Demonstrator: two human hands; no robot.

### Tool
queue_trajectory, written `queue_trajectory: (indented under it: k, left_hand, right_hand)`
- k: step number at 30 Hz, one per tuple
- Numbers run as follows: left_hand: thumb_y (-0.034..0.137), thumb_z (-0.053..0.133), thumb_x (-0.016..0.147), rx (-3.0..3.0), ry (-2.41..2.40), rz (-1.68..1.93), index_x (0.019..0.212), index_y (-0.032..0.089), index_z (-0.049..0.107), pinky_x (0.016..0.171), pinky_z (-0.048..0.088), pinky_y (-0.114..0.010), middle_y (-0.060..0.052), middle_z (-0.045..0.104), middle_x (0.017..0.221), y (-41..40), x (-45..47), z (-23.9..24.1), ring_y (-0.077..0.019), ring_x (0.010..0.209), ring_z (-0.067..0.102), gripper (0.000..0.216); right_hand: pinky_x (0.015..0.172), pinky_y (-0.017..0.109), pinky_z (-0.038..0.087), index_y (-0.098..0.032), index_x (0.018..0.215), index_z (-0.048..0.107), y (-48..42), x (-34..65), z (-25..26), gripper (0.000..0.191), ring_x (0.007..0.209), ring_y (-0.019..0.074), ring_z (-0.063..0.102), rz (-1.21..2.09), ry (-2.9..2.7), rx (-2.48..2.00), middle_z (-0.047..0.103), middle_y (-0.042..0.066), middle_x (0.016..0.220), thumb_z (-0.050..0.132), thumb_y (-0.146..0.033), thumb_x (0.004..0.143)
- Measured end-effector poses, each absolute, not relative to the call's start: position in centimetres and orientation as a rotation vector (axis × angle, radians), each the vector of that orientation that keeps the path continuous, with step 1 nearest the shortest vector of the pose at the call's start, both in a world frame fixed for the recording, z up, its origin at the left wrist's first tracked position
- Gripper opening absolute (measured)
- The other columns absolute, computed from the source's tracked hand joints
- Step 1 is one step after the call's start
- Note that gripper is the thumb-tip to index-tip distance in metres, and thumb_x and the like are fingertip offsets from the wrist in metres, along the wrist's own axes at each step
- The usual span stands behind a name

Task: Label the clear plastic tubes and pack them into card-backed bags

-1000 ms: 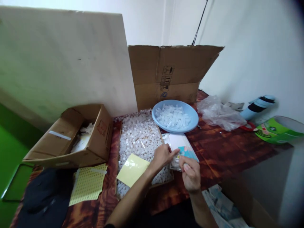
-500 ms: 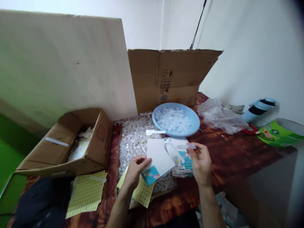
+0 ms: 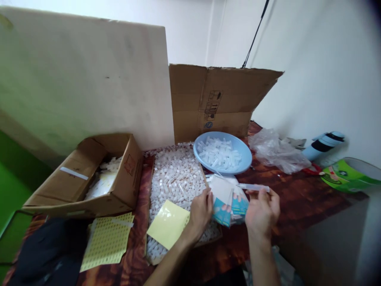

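Note:
My left hand (image 3: 200,212) is closed on a white-and-blue packet (image 3: 222,200), holding it over a small pile of similar packets (image 3: 238,203). My right hand (image 3: 262,210) pinches a thin clear plastic tube (image 3: 253,186) level above the table, just right of the packet. A shallow tray heaped with small white pieces (image 3: 174,178) lies under and left of my left hand. A blue bowl (image 3: 244,149) holding several clear tubes sits just beyond the packets.
A yellow sheet (image 3: 168,223) lies on the tray's near end, and a dotted yellow sticker sheet (image 3: 108,240) to its left. An open cardboard box (image 3: 89,174) stands at left, a flattened carton (image 3: 220,101) behind the bowl. A crumpled plastic bag (image 3: 276,151), a bottle (image 3: 323,143) and a green tub (image 3: 348,169) lie right.
My left hand lifted a packet off the pile, swung it left, then brought it back over the pile. My right hand picked up a clear tube and moved right.

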State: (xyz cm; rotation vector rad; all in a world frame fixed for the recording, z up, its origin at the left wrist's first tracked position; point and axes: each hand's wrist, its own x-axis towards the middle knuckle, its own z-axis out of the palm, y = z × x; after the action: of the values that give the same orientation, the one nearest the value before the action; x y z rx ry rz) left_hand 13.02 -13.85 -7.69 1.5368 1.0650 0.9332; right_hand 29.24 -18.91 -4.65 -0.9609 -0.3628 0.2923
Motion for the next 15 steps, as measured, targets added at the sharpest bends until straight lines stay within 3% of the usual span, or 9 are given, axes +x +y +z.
queue_trajectory:
  k: [2, 4, 5, 7, 10, 15]
  left_hand:
    - [0.035, 0.060, 0.093, 1.569, 1.030, 0.996, 0.108, 0.024, 0.076, 0.108, 0.040, -0.053, -0.013, 0.072, 0.121, -14.0, 13.9, -7.5, -0.0331, 0.116, 0.059, 0.024]
    - [0.035, 0.065, 0.090, 1.483, 0.981, 1.045, 0.102, 0.024, 0.077, 0.111, 0.038, -0.051, -0.011, 0.067, 0.132, -13.7, 14.0, -7.3, -0.0325, 0.128, 0.051, 0.020]
    - [0.037, 0.066, 0.090, 1.412, 0.962, 1.048, 0.100, 0.023, 0.076, 0.107, 0.042, -0.048, -0.011, 0.069, 0.128, -13.5, 13.8, -7.3, -0.0315, 0.124, 0.054, 0.020]
    - [0.044, 0.065, 0.090, 1.266, 0.944, 1.003, 0.096, 0.018, 0.074, 0.084, 0.052, -0.038, -0.010, 0.074, 0.101, -13.1, 12.8, -7.2, -0.0267, 0.098, 0.065, 0.027]
    - [0.052, 0.071, 0.085, 1.148, 0.935, 0.890, 0.090, 0.013, 0.072, 0.058, 0.044, -0.026, -0.004, 0.068, 0.070, -12.9, 10.4, -7.0, -0.0160, 0.062, 0.058, 0.039]
    - [0.049, 0.084, 0.072, 1.012, 0.979, 0.832, 0.088, 0.010, 0.073, 0.057, 0.038, -0.020, -0.001, 0.064, 0.064, -14.1, 6.1, -6.4, -0.0103, 0.058, 0.052, 0.043]
  right_hand:
    - [0.075, 0.032, 0.054, -0.019, 0.101, 0.057, -19.9, 29.7, -5.3, 0.031, 0.071, 0.0131, 0.063, 0.305, -0.349, -1.012, 0.063, -0.002, 0.084, 0.077, -0.036, 0.084]
    - [0.075, 0.034, 0.055, -0.020, 0.104, 0.056, -20.7, 30.0, -5.9, 0.034, 0.070, 0.0135, 0.064, 0.305, -0.332, -1.047, 0.063, -0.002, 0.086, 0.077, -0.037, 0.083]
    - [0.076, 0.035, 0.056, -0.021, 0.106, 0.056, -20.9, 30.2, -6.2, 0.036, 0.071, 0.0137, 0.064, 0.286, -0.317, -1.051, 0.063, -0.002, 0.088, 0.079, -0.036, 0.082]
    - [0.079, 0.037, 0.057, -0.022, 0.107, 0.055, -21.0, 30.6, -6.6, 0.040, 0.077, 0.0149, 0.066, 0.208, -0.279, -1.053, 0.063, -0.001, 0.095, 0.082, -0.032, 0.078]
    - [0.080, 0.039, 0.058, -0.021, 0.104, 0.054, -20.4, 30.9, -6.7, 0.041, 0.083, 0.0178, 0.067, 0.163, -0.273, -1.092, 0.065, 0.001, 0.095, 0.083, -0.033, 0.077]
    - [0.073, 0.034, 0.056, -0.019, 0.098, 0.057, -18.2, 28.2, -5.9, 0.037, 0.076, 0.0182, 0.070, 0.524, -0.434, -1.066, 0.071, 0.003, 0.088, 0.082, -0.039, 0.078]
